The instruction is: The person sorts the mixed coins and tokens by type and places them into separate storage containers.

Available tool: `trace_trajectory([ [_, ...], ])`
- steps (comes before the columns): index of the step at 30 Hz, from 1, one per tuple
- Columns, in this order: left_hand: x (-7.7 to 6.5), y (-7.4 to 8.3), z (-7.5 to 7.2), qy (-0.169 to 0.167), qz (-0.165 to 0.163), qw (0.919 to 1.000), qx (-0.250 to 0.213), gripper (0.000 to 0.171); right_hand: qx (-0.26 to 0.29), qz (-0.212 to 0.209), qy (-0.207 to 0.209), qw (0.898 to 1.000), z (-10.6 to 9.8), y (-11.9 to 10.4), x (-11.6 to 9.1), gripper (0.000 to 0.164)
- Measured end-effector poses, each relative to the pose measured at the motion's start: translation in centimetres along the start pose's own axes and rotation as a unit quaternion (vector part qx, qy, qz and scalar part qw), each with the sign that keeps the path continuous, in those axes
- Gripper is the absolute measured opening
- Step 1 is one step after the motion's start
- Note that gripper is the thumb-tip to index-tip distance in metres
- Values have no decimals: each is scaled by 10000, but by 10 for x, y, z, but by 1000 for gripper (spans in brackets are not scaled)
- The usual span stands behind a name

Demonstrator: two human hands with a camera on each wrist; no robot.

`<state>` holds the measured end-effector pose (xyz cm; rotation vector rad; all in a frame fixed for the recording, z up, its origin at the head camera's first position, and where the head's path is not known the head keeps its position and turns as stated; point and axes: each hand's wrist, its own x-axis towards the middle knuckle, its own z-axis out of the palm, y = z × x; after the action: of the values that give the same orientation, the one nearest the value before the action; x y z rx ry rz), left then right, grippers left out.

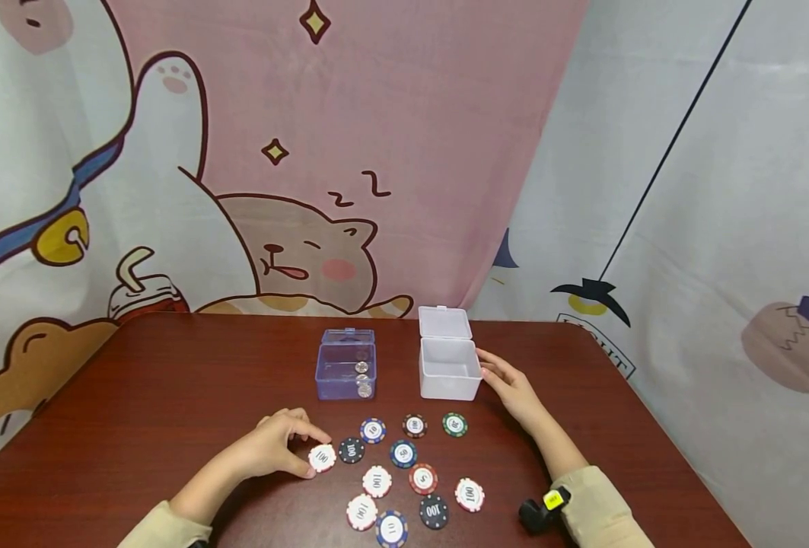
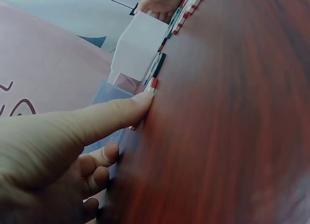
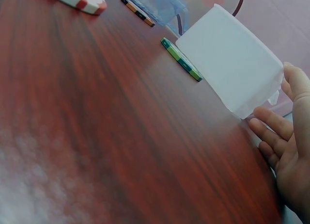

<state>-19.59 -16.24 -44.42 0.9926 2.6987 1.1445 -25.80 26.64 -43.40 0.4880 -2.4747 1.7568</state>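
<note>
In the head view, a white poker chip (image 1: 322, 458) marked 100 lies at the left of a scatter of chips. My left hand (image 1: 274, 445) holds it by its edges between thumb and index finger. The left wrist view shows that thumb (image 2: 116, 115) against the red-and-white rim, the other fingers bent behind. A white plastic box (image 1: 449, 385) stands at the back with its lid raised. My right hand (image 1: 517, 388) touches the box's right side with extended fingers. In the right wrist view, the thumb lies near the box's (image 3: 232, 59) corner.
Left of the white box stands a clear blue box (image 1: 332, 387), lid raised, with several silver coins (image 1: 363, 378) inside. Black (image 1: 351, 450), blue (image 1: 373, 431), green (image 1: 455, 425) and red (image 1: 423, 479) chips lie between the hands. A patterned cloth hangs behind the table (image 1: 130, 411).
</note>
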Motion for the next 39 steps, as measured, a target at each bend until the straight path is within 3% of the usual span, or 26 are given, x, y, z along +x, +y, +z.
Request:
trace_trajectory([
  [15, -3, -2, 5, 159, 155, 9991, 364, 35, -84, 126, 39, 9999, 2, -2, -2, 44],
  [27, 3, -4, 7, 446, 398, 9974, -404, 30, -121, 133, 32, 9998, 2, -3, 0, 44],
  [39, 17, 16, 12, 727, 583, 9944, -496, 30, -47, 46, 5, 10000, 0, 1, 2, 44],
])
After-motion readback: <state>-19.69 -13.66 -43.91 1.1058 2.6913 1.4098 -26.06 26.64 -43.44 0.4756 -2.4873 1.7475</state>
